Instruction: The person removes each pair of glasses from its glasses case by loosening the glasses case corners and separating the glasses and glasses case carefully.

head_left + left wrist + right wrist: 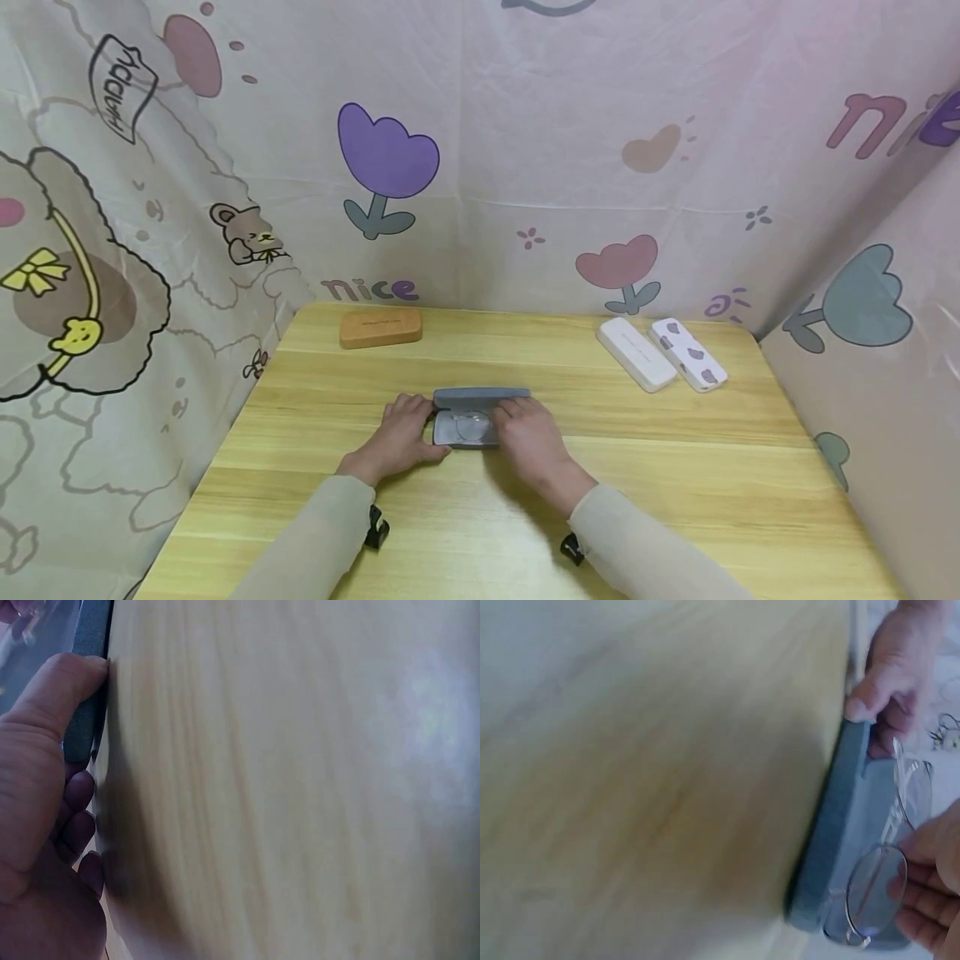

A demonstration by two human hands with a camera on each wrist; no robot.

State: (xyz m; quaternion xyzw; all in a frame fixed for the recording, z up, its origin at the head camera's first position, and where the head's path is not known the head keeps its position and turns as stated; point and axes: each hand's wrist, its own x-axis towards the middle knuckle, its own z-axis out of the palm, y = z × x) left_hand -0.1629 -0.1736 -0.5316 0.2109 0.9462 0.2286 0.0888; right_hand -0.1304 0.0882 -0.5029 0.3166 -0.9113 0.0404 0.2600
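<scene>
The step in hand appears to be handling the thin-rimmed eyeglasses (876, 891) at the open grey-blue glasses case (480, 398), though whether they are going in or coming out cannot be told. The case lies on the wooden table (652, 467), lid raised at the back; the person's left hand (400, 430) grips its left end, thumb along the front edge. The right hand (531, 435) pinches the eyeglasses over the case's hollow; whether they touch its floor is unclear. The next move seems to call for a steady case and lenses kept clear of the rim. Behind, an orange-brown case (381, 328), a plain white case (637, 355) and a white patterned case (687, 354) lie closed, their contents hidden.
</scene>
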